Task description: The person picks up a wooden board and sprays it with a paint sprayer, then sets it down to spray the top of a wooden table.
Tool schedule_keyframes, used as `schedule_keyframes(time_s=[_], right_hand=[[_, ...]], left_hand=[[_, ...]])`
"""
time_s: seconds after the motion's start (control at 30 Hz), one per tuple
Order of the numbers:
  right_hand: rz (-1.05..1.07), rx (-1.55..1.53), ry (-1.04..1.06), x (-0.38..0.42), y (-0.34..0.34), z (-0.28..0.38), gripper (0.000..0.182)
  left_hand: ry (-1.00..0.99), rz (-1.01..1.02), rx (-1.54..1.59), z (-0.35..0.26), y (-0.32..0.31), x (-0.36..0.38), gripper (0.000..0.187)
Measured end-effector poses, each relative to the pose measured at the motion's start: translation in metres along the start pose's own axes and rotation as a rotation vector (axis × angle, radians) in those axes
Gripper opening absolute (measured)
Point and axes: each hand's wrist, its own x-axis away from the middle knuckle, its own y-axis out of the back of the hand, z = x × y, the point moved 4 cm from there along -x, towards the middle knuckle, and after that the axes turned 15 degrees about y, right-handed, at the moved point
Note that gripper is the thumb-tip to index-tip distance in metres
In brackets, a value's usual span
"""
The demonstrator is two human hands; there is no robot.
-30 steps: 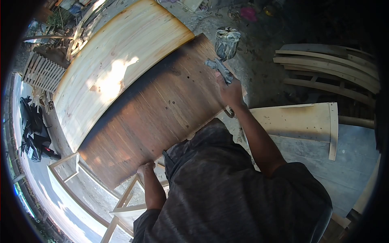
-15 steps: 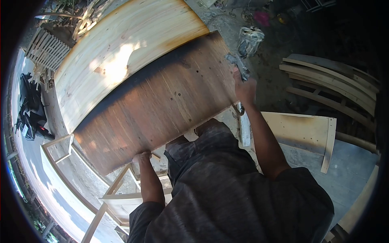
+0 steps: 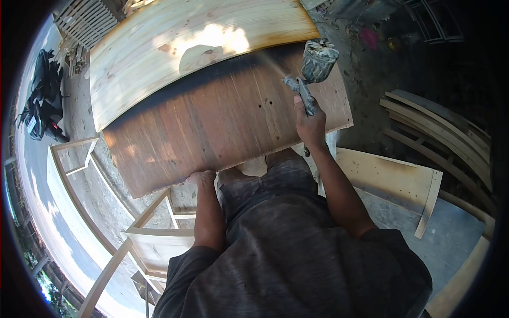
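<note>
My right hand (image 3: 311,125) is wrapped round the grip of a paint-spattered spray gun (image 3: 302,94), held above the right part of a brown wooden panel (image 3: 207,116). The gun's spattered cup (image 3: 319,61) sits beyond it, and a pale streak of spray leaves the nozzle toward the panel's dark far edge. At the near edge of that panel, my left hand (image 3: 201,178) has its fingers closed over the rim. Behind the brown panel lies a pale wood panel (image 3: 143,69) with browned edges, lit by a bright patch of sun.
Pale wooden frames (image 3: 95,238) stand at the lower left. A small pale panel with a leg (image 3: 389,172) is at my right, below stacked curved wood strips (image 3: 440,127). A black motorbike (image 3: 46,100) is parked at the far left.
My right hand has brought the spray gun inward over the brown panel, and a spray streak now shows. My left hand still holds the near edge. The whole view has shifted.
</note>
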Motion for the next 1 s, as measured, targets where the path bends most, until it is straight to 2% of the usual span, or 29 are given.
schedule_keyframes(time_s=[0.17, 0.37, 0.53, 0.63, 0.77, 0.87, 1.0], right_hand=[[0.129, -0.06, 0.196, 0.018, -0.042, 0.058, 0.036], [0.295, -0.193, 0.188, 0.048, -0.065, 0.086, 0.035], [0.16, -0.134, 0.175, 0.043, -0.036, 0.064, 0.036], [0.047, 0.053, 0.116, 0.03, 0.004, 0.032, 0.037], [-0.143, 0.124, -0.03, 0.023, 0.063, 0.0, 0.039], [-0.229, 0.158, -0.095, 0.042, 0.1, -0.024, 0.04], [-0.349, 0.181, -0.281, 0.106, 0.141, 0.003, 0.04]], left_hand=[[-0.006, 0.038, 0.016, -0.014, -0.003, 0.007, 0.09], [-0.02, -0.012, 0.028, -0.054, 0.008, -0.002, 0.093], [0.004, -0.004, -0.051, -0.085, 0.04, -0.046, 0.095], [0.006, -0.014, -0.074, -0.089, 0.047, -0.058, 0.095], [0.027, -0.055, -0.089, -0.079, 0.043, -0.055, 0.095], [0.044, -0.068, -0.097, -0.077, 0.039, -0.052, 0.095], [0.078, -0.093, -0.13, -0.077, 0.039, -0.052, 0.095]])
